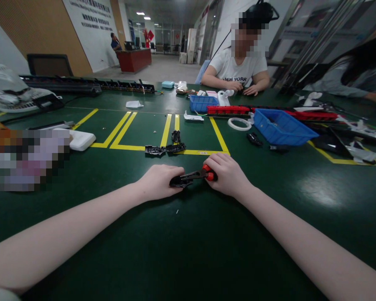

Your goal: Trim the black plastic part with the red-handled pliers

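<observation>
My left hand is closed on a black plastic part, held just above the green table. In my right hand are the red handles of a pair of pliers, and its fingers wrap round them. The dark jaws of the pliers reach left onto the black part. Just beyond my hands lie more black plastic parts, some across the yellow tape. A tiny white scrap rests on the table in front of me.
To the right stand a blue bin, a white tape ring and small black pieces. Another blue bin sits farther back. At left are a white box and a white device. A person sits opposite.
</observation>
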Tool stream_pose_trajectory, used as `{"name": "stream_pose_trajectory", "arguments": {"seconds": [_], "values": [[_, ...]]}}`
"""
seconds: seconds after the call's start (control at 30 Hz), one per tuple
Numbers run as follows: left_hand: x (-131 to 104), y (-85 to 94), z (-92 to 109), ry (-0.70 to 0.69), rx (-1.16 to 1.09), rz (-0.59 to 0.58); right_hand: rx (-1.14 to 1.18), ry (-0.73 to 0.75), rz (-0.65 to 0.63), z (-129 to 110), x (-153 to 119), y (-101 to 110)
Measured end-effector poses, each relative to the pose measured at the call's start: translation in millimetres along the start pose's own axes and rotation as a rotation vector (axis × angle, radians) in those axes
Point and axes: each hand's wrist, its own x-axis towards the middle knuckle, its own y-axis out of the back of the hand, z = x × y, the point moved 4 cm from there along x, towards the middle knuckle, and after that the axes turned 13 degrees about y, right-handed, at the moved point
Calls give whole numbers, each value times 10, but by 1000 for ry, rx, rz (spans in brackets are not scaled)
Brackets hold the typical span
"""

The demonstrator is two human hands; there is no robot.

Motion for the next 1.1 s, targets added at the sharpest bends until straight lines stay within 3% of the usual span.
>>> {"name": "stream_pose_trajectory", "arguments": {"seconds": [0.6, 1.1], "values": [[9, 22, -10, 25, -143, -72, -23, 35, 47, -22, -37, 8], [-55, 81, 85, -72, -125, -74, -47, -24, 75, -13, -20, 58]]}}
